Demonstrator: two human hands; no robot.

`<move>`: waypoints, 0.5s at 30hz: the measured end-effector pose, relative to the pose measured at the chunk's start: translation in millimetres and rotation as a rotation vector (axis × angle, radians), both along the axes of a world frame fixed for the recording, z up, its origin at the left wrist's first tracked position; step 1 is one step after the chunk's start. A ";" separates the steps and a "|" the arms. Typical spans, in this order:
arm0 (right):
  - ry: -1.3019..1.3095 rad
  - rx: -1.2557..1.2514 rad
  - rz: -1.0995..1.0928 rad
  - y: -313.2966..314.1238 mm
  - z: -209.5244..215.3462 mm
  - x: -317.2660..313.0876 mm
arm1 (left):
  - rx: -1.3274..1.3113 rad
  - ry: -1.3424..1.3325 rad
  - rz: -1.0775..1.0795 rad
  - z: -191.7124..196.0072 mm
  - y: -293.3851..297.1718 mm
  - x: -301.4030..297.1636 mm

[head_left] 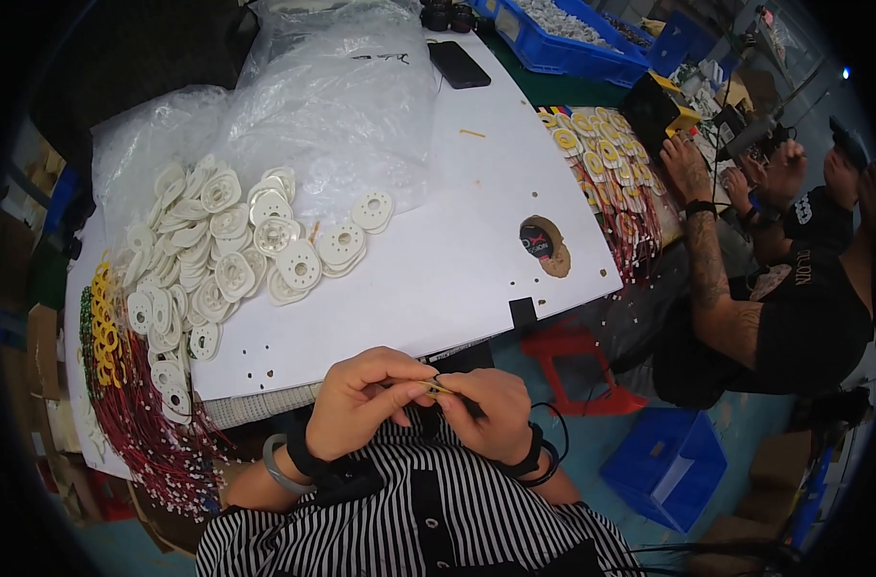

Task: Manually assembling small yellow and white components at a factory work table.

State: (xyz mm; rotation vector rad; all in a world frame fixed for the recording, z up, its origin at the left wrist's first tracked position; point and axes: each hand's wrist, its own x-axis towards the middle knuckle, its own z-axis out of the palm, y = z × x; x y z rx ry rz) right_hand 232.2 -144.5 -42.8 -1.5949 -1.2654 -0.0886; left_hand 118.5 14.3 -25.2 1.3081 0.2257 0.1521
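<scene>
Just off the table's front edge, my left hand [363,402] and my right hand [493,408] meet in front of my striped shirt. Between the thumbs and fingertips of both sits a small yellow piece [432,387], mostly covered by the fingers. Its full shape cannot be made out. Beyond my left hand, white plastic discs with holes [299,264] are heaped on the white table [457,250]. Left of them hangs a bundle of yellow curved parts [104,327] with dark red wires [159,442] trailing over the edge.
Clear plastic bags [332,106] cover the table's back, beside a black phone [459,64]. A ragged hole [551,252] pierces the tabletop. At right are wired yellow-and-white discs [606,154], co-workers' arms [712,260], a red stool [577,370] and a blue bin [664,466].
</scene>
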 end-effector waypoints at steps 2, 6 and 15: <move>-0.040 0.031 -0.018 1.0 -2.6 -1.3 | 0.000 -0.044 0.008 -1.3 -0.3 -0.9; -0.158 0.101 -0.042 0.5 -4.7 -0.3 | 0.064 -0.156 0.008 -6.9 2.7 -3.7; -0.221 0.136 -0.019 -2.7 -3.1 3.1 | 0.091 -0.190 0.022 -8.1 1.8 -2.0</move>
